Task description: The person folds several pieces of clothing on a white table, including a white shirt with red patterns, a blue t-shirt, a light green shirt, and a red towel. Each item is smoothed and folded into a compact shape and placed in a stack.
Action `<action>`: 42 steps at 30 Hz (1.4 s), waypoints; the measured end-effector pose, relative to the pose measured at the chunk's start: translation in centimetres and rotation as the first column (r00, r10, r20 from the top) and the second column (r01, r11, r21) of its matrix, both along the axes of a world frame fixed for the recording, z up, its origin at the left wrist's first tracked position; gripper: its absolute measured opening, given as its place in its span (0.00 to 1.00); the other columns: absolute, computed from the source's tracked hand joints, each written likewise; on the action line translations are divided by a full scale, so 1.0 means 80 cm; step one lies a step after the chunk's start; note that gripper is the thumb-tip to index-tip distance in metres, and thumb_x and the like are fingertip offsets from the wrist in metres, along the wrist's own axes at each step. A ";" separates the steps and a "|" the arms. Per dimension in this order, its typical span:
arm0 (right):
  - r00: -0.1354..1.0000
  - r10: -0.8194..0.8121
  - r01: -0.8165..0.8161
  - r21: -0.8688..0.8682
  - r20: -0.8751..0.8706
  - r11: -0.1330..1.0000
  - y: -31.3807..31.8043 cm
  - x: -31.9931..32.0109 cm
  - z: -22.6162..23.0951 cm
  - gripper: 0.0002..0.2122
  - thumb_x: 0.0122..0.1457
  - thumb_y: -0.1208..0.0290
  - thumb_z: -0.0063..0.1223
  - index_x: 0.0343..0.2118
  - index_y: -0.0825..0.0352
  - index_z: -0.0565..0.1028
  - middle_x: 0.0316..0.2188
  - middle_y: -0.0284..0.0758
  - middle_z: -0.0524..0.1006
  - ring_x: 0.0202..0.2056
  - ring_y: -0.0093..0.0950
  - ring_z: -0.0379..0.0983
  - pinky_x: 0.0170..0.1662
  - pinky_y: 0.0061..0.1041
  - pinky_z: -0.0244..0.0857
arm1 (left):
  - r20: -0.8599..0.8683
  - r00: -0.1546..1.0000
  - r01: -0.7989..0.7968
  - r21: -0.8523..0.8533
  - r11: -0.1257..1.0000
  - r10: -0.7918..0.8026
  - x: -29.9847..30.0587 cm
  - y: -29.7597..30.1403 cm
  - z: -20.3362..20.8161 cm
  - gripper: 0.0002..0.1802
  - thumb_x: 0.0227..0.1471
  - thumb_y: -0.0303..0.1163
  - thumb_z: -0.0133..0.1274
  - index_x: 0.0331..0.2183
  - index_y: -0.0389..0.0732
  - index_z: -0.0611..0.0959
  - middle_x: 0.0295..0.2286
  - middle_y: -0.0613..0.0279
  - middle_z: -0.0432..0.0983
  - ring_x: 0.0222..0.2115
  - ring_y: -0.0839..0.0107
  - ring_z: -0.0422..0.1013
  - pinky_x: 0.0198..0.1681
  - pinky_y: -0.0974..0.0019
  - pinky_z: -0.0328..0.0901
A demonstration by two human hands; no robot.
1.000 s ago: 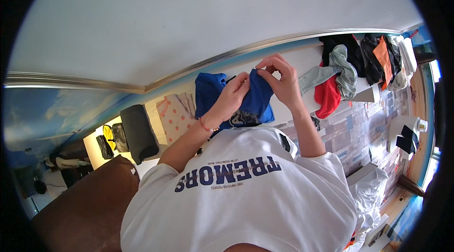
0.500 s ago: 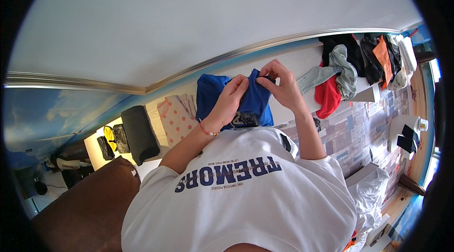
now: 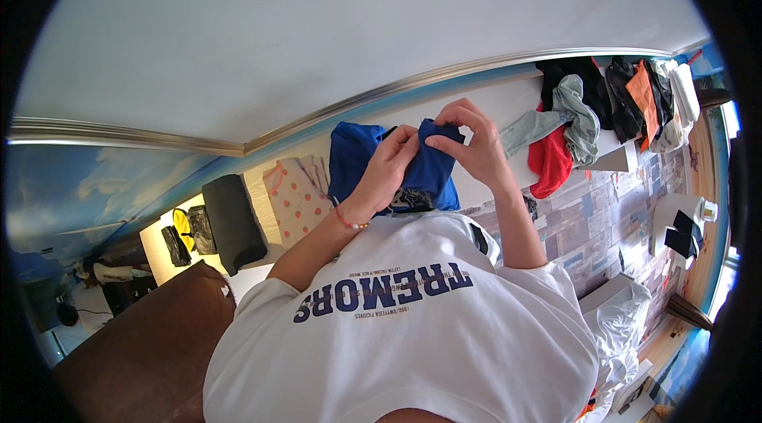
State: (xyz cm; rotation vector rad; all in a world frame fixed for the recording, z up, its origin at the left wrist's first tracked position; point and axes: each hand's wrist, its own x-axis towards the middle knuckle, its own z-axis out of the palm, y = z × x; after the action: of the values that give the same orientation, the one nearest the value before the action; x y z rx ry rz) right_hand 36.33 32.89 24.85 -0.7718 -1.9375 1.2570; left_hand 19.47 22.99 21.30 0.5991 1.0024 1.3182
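My left hand (image 3: 390,163), with a red bead bracelet on the wrist, and my right hand (image 3: 467,140) meet in front of my chest. Both pinch the top edge of a blue garment (image 3: 432,178), which is bunched between the fingers. The rest of the blue cloth (image 3: 349,157) spreads to the left on a white surface (image 3: 508,101). A dark grey patch shows at the garment's lower edge, just above my white printed shirt (image 3: 413,328).
A peach dotted cloth (image 3: 294,194) and a black folded item (image 3: 232,221) lie left of the blue garment. A heap of clothes (image 3: 583,109) with a red piece (image 3: 549,159) sits at the right. A brown seat (image 3: 135,351) fills the lower left.
My hands have drawn closer together on the blue garment's edge, and the cloth between them is more gathered. The right hand's fingers have curled lower over the fold.
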 end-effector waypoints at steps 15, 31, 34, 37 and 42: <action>1.000 0.008 -0.009 0.080 0.023 0.997 0.010 0.012 0.021 0.07 0.54 0.79 0.67 0.35 0.71 0.79 0.42 0.37 0.80 0.46 0.32 0.76 0.50 0.29 0.69 | -0.267 0.959 -0.060 0.133 0.989 0.094 -0.001 -0.002 0.011 0.10 0.73 0.38 0.46 0.46 0.43 0.75 0.26 0.80 0.64 0.25 0.89 0.56 0.27 0.80 0.51; 0.996 -0.083 0.087 0.151 -0.032 0.985 -0.013 -0.016 0.016 0.06 0.61 0.75 0.63 0.38 0.69 0.78 0.32 0.35 0.79 0.34 0.28 0.76 0.38 0.27 0.68 | -0.127 0.992 0.034 0.140 0.990 -0.016 -0.005 0.002 0.027 0.16 0.62 0.26 0.61 0.50 0.37 0.76 0.35 0.70 0.79 0.35 0.86 0.73 0.39 0.79 0.68; 0.989 0.027 -0.038 -0.070 -0.143 0.997 0.004 0.005 0.030 0.12 0.69 0.63 0.56 0.39 0.71 0.79 0.33 0.34 0.79 0.36 0.27 0.76 0.43 0.26 0.69 | -0.190 0.981 0.092 0.267 0.959 -0.041 -0.032 -0.006 0.055 0.12 0.62 0.21 0.59 0.46 0.37 0.78 0.36 0.68 0.81 0.36 0.83 0.74 0.39 0.79 0.68; 0.964 0.256 -0.259 -0.034 -0.064 0.965 0.043 0.037 0.023 0.27 0.70 0.44 0.49 0.42 0.69 0.81 0.41 0.38 0.81 0.48 0.33 0.75 0.54 0.32 0.66 | -0.290 0.948 0.232 0.356 0.905 -0.129 -0.063 -0.023 0.094 0.10 0.62 0.20 0.57 0.44 0.38 0.76 0.35 0.66 0.81 0.36 0.81 0.74 0.40 0.79 0.67; 0.900 0.434 -0.435 -0.020 -0.053 0.900 0.034 0.030 -0.003 0.24 0.55 0.49 0.70 0.46 0.62 0.81 0.56 0.39 0.77 0.62 0.37 0.68 0.66 0.41 0.59 | -0.214 0.927 0.366 0.348 0.863 -0.307 -0.094 -0.041 0.098 0.09 0.62 0.19 0.57 0.42 0.39 0.75 0.38 0.52 0.82 0.45 0.61 0.80 0.43 0.72 0.71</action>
State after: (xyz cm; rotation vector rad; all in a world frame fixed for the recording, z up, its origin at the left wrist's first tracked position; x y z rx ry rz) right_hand 38.77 35.61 24.64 -0.3210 -2.1271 1.5519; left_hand 11.91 19.72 29.15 1.1383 0.7156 1.1675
